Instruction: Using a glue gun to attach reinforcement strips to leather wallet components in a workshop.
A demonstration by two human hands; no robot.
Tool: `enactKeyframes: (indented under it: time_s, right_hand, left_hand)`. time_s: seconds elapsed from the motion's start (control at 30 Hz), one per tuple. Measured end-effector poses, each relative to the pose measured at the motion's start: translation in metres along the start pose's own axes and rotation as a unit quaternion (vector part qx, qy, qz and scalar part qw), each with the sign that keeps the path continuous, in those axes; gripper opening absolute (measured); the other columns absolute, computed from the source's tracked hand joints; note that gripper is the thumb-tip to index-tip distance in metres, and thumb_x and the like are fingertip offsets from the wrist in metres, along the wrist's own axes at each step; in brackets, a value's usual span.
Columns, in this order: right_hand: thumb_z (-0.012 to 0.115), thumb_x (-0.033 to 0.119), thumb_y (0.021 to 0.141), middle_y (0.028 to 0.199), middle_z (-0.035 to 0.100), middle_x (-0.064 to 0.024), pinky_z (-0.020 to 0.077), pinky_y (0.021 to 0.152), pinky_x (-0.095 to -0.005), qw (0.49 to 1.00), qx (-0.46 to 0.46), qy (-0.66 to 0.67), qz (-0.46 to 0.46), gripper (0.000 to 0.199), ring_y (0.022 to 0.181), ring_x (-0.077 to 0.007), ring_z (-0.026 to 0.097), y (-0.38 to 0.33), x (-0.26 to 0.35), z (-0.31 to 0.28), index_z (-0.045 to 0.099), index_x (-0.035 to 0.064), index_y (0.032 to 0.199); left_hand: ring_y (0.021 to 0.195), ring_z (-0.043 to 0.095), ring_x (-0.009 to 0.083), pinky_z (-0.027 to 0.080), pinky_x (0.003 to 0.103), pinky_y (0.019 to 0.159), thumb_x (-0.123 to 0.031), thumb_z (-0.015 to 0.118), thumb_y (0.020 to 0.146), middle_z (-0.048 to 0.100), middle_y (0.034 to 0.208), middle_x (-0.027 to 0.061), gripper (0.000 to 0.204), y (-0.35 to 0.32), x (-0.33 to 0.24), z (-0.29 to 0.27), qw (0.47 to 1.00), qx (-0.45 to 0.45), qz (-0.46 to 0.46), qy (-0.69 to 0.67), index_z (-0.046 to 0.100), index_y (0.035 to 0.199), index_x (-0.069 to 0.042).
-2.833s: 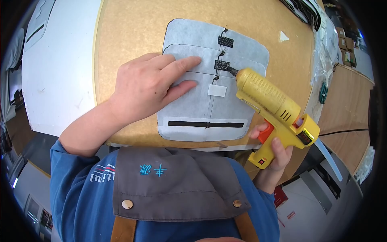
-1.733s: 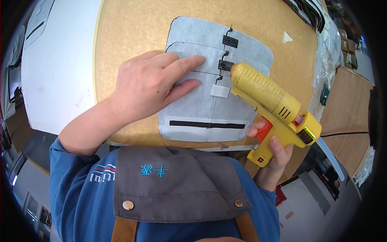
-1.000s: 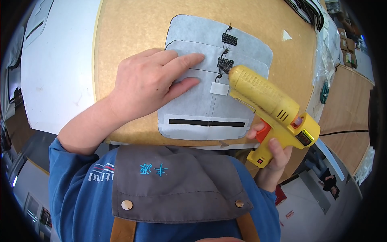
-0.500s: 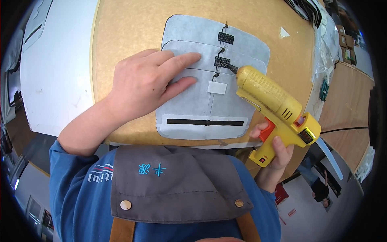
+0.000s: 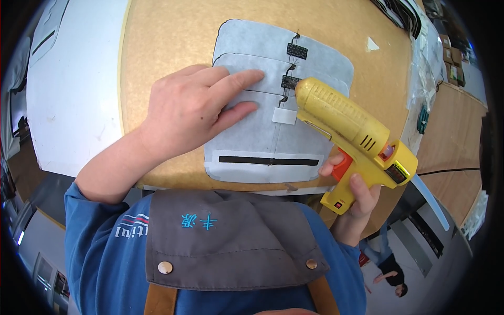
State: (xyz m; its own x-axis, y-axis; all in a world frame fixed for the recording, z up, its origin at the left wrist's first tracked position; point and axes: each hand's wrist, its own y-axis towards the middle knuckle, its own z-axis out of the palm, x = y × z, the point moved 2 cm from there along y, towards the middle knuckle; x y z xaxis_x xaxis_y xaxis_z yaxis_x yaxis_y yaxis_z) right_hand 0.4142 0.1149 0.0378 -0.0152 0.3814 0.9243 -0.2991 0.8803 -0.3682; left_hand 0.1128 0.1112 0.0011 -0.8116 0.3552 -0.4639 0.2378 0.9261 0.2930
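A pale grey fabric panel (image 5: 241,134) with layered seams lies in front of me. My left hand (image 5: 189,107) rests on its left side, fingers stretched out and thumb apart, holding nothing. In my right hand (image 5: 363,194) is a yellow glue gun (image 5: 344,118), its red trigger (image 5: 342,165) under a finger. The gun's front end hangs over the panel beside the middle black patch (image 5: 289,82) and hides the nozzle tip. Farther up sits another black patch (image 5: 297,51); below is a white patch (image 5: 284,116). A black strip (image 5: 268,161) crosses the panel's near end.
The panel lies on a tan board (image 5: 168,37) over a white table (image 5: 79,89). A clear glue stick (image 5: 431,202) trails behind the gun, near a black cord (image 5: 449,168). Dark sheets (image 5: 401,16) lie at the far right. Another person (image 5: 391,270) stands at the lower right.
The glue gun has shifted slightly left, and its front end now covers the nozzle and the middle patch's edge. The panel has moved a little right. My left hand is almost unmoved.
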Motion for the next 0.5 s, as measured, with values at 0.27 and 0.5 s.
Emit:
enactKeyframes:
  time_s: [0.27, 0.5]
  right_hand:
    - [0.064, 0.016, 0.087, 0.107, 0.064, -0.0217, 0.0532, 0.085, -0.0414, 0.999, 0.019, 0.026, -0.005, 0.053, 0.092, -0.0293, 0.067, 0.0004, -0.0010, -0.0073, 0.046, -0.0083, 0.131]
    - [0.065, 0.018, 0.086, 0.107, 0.064, -0.0222, 0.0535, 0.084, -0.0414, 1.000, 0.017, 0.011, 0.007, 0.055, 0.091, -0.0295, 0.067, -0.0006, -0.0002, -0.0055, 0.046, -0.0087, 0.130]
  left_hand:
    - [0.057, 0.054, 0.0156, 0.044, 0.029, 0.051, -0.023, 0.079, 0.078, 0.052, 0.067, -0.0003, 0.046, -0.0011, 0.0001, 0.0008, 1.000, -0.001, -0.002, -0.002, 0.067, 0.122, -0.017]
    - [0.056, 0.053, 0.0154, 0.044, 0.029, 0.051, -0.023, 0.079, 0.077, 0.052, 0.066, -0.0003, 0.046, 0.0002, -0.0004, 0.0005, 1.000, 0.003, -0.003, 0.001, 0.067, 0.122, -0.017]
